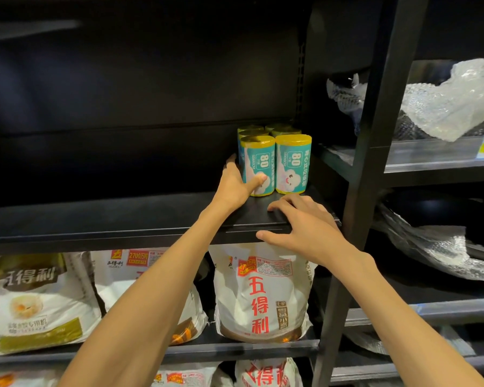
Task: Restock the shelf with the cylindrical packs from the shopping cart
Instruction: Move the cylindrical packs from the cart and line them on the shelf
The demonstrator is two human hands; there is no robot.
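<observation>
Left hand (236, 184) grip apparently round front-left pack (256, 166)

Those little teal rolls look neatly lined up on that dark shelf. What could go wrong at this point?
The left hand is wrapped round the front-left pack, which stands tight against its neighbour; a nudge could tip either one. The packs sit in two snug rows, so a push might topple those behind. The right hand rests on the shelf edge and could catch a pack when it moves.

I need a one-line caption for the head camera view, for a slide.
Left hand grips the front-left cylindrical pack among six on the black shelf, while the right hand rests on the shelf edge.
</observation>
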